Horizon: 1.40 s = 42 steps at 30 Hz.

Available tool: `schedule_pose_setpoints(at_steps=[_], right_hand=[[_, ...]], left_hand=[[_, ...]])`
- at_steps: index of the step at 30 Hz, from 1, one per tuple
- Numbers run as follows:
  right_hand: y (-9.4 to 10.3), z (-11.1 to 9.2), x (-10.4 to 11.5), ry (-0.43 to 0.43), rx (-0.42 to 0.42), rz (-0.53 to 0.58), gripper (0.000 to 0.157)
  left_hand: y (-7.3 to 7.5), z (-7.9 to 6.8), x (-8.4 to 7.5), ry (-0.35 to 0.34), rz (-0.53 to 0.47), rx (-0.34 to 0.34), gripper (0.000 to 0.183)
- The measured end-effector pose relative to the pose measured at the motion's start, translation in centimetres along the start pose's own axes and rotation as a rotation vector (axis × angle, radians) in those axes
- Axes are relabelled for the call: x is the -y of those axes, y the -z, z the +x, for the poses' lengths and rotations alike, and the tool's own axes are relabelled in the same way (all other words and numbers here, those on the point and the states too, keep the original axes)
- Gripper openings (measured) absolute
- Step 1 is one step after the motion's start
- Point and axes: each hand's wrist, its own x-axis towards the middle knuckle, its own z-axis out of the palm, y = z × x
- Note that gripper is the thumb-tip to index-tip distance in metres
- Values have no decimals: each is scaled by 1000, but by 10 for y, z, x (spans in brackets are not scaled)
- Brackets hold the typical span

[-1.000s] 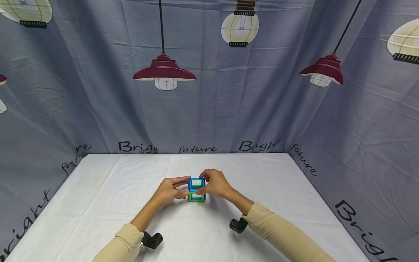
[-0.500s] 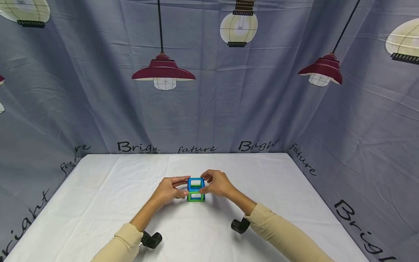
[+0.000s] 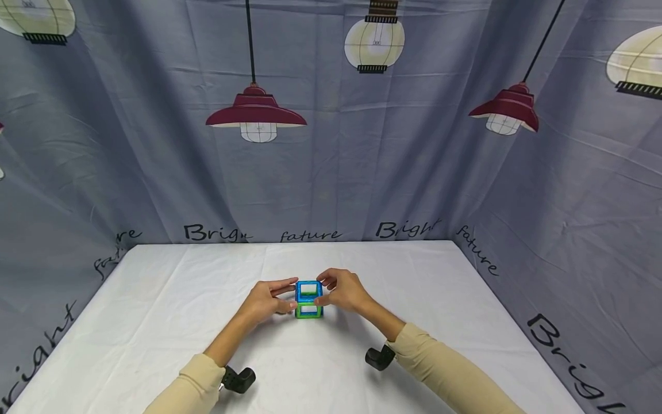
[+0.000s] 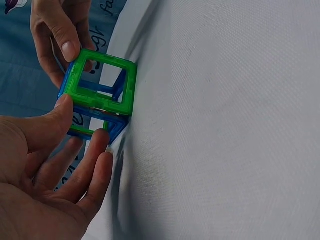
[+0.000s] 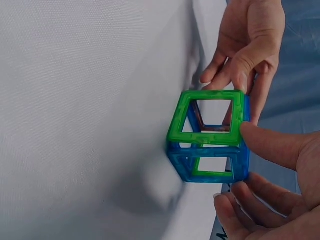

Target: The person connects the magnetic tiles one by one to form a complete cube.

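A cube of magnetic tiles [image 3: 309,311], made of blue and green see-through square frames, stands on the white table in the head view. Its top is blue and the side facing me is green. From the left, my left hand [image 3: 264,302] holds the cube, thumb on the near edge and fingers along the side. My right hand [image 3: 345,290] grips the opposite side, its thumb at the near upper edge and its fingers toward the back. A green tile frame [image 4: 127,90] faces the left wrist view, and the right wrist view shows the cube's hollow inside [image 5: 212,115].
White cloth covers the table [image 3: 170,310], whose far edge meets a grey-blue curtain [image 3: 331,184] printed with lamps and lettering. Black wrist cameras [image 3: 239,379] hang below both beige sleeves [image 3: 445,368].
My right thumb has drawn back a little from the cube's front to its right edge. The left hand keeps its hold, and the cube stays in place.
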Motion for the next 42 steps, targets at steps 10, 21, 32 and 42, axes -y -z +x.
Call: schedule_pose_setpoints(at_steps=[10,21,32,42], right_hand=[[0,-2,-1,-24,0,23,54],[-1,-4,-9,-148,74,144,57],[-1,-3,-10,-134,28,162,53],[0,0,-13,-172,26,153,55]], left_hand=[[2,-1,-2,15,31,18,55],[0,-1,-2,18,15,-15,55],[-3,3,-10,-2,45,-26,55],[-6,6,-12,1,112,-46,59]])
